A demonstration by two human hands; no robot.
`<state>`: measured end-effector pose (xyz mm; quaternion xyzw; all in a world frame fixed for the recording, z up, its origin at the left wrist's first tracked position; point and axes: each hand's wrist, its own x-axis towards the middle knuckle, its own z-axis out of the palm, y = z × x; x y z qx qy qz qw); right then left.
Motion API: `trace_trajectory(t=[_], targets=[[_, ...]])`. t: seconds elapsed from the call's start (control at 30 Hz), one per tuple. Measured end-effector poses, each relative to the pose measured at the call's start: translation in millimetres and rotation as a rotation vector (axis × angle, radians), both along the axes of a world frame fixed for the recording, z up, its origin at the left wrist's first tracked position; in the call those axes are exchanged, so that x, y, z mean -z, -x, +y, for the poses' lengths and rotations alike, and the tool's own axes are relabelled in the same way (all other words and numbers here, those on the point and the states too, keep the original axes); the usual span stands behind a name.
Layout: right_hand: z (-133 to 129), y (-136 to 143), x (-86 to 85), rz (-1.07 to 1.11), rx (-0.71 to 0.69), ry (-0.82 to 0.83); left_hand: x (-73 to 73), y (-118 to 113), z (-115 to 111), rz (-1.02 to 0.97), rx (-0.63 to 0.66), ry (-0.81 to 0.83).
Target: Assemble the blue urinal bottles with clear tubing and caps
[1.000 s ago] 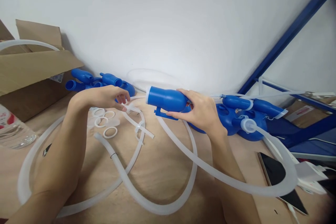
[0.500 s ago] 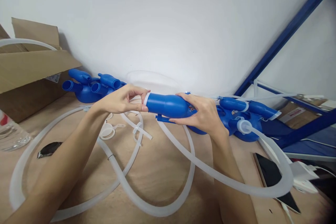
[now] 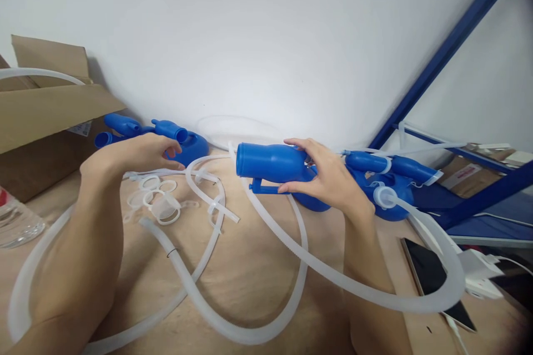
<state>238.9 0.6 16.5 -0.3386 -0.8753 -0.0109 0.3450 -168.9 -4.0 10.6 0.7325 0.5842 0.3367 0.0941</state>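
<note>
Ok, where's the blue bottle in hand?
Head view, just right of centre: the blue bottle is in the right hand, white rings to its left.

The bottle point(image 3: 272, 161) in front of you is solid blue. Left of that bottle, you have translucent white ring caps point(image 3: 164, 208) and a brown cardboard box point(image 3: 45, 163); nearer you than it, a milky-white hose point(image 3: 250, 336) and a tan, faintly grained tabletop point(image 3: 254, 272).

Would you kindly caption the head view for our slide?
Right grip on a blue bottle, with translucent hoses and white rings on the table.
</note>
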Motion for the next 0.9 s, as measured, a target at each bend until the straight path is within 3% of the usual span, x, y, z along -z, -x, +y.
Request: trace_trajectory(t=[0.07, 0.17, 0.23, 0.3, 0.4, 0.53, 0.7, 0.9], targets=[[0.4, 7.9, 4.9, 0.049, -0.001, -0.012, -9.8, -15.5, -5.5, 0.134, 0.073, 0.098], [2.2, 21.6, 13.2, 0.136, -0.013, -0.088, -22.9, -50.4, -21.1, 0.061, 0.340, 0.176], [3.5, 29.0, 17.2, 0.163, -0.050, -0.140, -25.0, -73.1, -30.3, 0.038, 0.452, 0.162], [4.6, 32.5, 19.2, 0.182, -0.097, -0.159, -23.7, -90.3, -35.6, 0.062, 0.444, 0.048], [7.2, 30.4, 19.5, 0.256, -0.188, -0.181, -22.4, -101.4, -37.4, 0.027, 0.336, -0.185], [11.8, 26.0, 20.2, 0.328, -0.210, -0.435, -24.7, -99.7, -39.0, -0.117, 0.255, -0.377], [12.8, 28.9, 21.2, 0.293, -0.085, -0.824, -25.9, -103.5, -45.5, -0.126, 0.249, -0.456], [9.4, 29.7, 18.6, 0.281, -0.126, -0.833, -27.0, -110.0, -51.7, -0.124, 0.238, -0.469]])
